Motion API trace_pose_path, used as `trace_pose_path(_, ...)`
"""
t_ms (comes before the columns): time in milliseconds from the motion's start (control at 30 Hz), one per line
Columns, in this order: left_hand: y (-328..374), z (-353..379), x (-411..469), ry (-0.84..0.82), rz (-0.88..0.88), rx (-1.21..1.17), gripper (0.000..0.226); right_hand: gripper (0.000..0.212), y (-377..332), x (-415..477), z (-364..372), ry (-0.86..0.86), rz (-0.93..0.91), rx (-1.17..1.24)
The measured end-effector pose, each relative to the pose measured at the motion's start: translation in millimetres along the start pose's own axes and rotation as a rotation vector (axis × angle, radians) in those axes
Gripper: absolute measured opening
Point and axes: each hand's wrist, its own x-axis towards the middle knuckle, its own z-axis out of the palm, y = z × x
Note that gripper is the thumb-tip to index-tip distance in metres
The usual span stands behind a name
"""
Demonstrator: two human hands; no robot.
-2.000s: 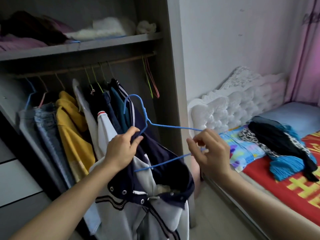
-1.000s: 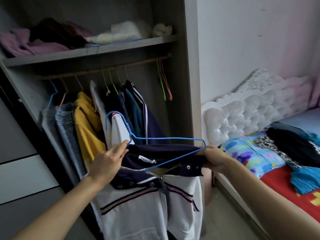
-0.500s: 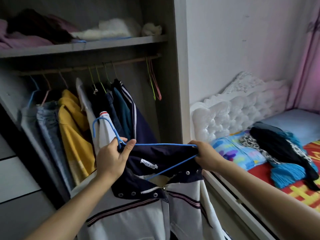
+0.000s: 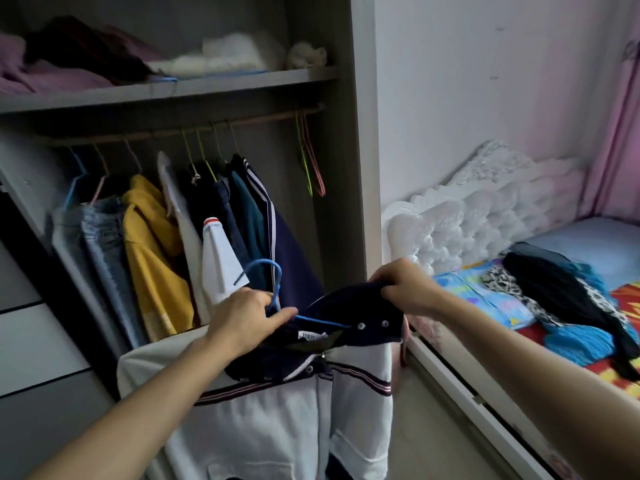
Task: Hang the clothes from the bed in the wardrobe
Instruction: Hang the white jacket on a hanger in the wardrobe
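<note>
A white jacket with a navy collar (image 4: 287,420) hangs in front of me, below my hands. My left hand (image 4: 242,320) pinches the neck of a blue wire hanger (image 4: 273,282), whose hook rises above my fingers. One blue arm of the hanger runs right into the collar. My right hand (image 4: 401,285) grips the navy collar's right side, pulled up over the hanger's end. Behind stands the open wardrobe with its rail (image 4: 194,128) and several hung clothes. Dark and patterned clothes (image 4: 554,292) lie on the bed at the right.
Two bare hangers, green and pink (image 4: 310,161), hang at the rail's right end, with a gap beside the navy garment. The shelf (image 4: 173,90) above holds folded clothes. The wardrobe's side panel (image 4: 360,168) and a white padded headboard (image 4: 478,216) stand to the right.
The hanger has gone inside the collar, so only its hook and one arm show. My right hand rose and pulled the collar over the hanger's right end. My left hand moved right.
</note>
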Motion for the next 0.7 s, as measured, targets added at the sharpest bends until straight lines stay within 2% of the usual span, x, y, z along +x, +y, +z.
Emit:
trace_pose_path(67,8.2,-0.8,0.2,0.068,0.012,0.021,0.043,0.035,-20.5,-9.3,13.9,-0.112,-0.122,0.056)
trace_pose_path(133,6.8,-11.0,4.8,0.174,-0.030,-0.150,0.038,0.031,-22.7,-19.1,20.0,-0.278,-0.087,0.277)
trace_pose_path(167,4.2,-17.1,5.9,0.220,-0.044,-0.251,0.032,0.032,-19.2,-20.6,20.0,-0.267,-0.079,0.337)
trace_pose_path(200,2.6,-22.7,6.2,0.254,-0.050,-0.317,0.026,0.035,-14.1,-19.2,18.1,-0.161,-0.106,0.298)
trace_pose_path(267,7.9,-29.9,4.9,0.275,-0.043,-0.388,0.020,0.046,-6.5,-16.3,16.6,0.085,-0.160,0.002)
trace_pose_path(300,12.9,-31.0,5.4,0.275,-0.034,-0.422,0.018,0.052,-8.2,-16.1,18.7,0.122,-0.202,-0.105)
trace_pose_path(400,31.5,-32.1,8.2,0.236,0.023,-0.477,0.015,0.052,-24.6,-14.5,35.8,0.060,-0.318,-0.195)
trace_pose_path(500,30.7,-37.6,10.8,0.201,0.061,-0.479,0.016,0.038,-24.8,-9.5,41.0,0.196,-0.354,-0.180)
trace_pose_path(567,15.5,-43.3,7.7,0.125,0.038,-0.442,0.019,0.037,-19.9,-9.4,33.1,0.273,-0.364,-0.136)
trace_pose_path(633,-0.7,-45.7,1.0,0.036,-0.009,-0.376,0.037,0.038,-17.6,-9.0,24.7,0.329,-0.402,-0.104)
trace_pose_path(700,-5.4,-41.5,-8.4,0.073,-0.031,-0.361,0.056,0.039,-21.1,-6.4,17.1,0.307,-0.433,-0.118)
